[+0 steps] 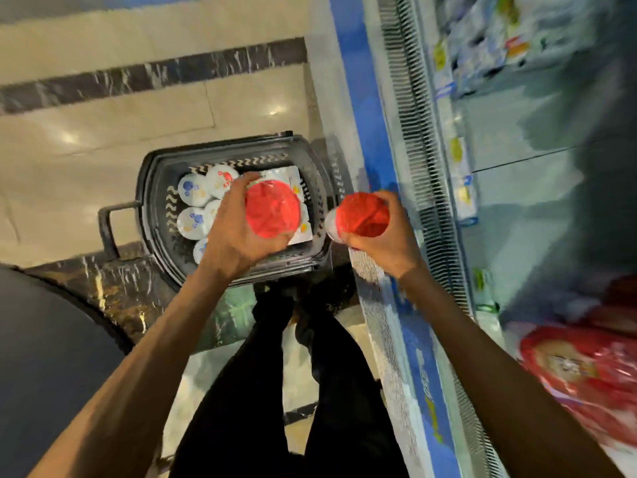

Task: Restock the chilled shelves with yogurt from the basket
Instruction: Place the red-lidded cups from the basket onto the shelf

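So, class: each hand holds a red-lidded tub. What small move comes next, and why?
Probably swing the right hand with the right tub onto the chilled shelf: that tub is outside the basket, nearer the shelf, while the left hand holds the left tub over the basket.

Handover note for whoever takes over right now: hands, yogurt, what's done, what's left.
Hands: the left hand grips a red-lidded tub above the basket; the right hand grips a second red-lidded tub between basket and chiller.
Basket: on the floor, holding white-lidded pots and a flat pack.
Done: two tubs lifted.
Left: shelve both, then empty the basket. Shelf stock is too blurred to judge.
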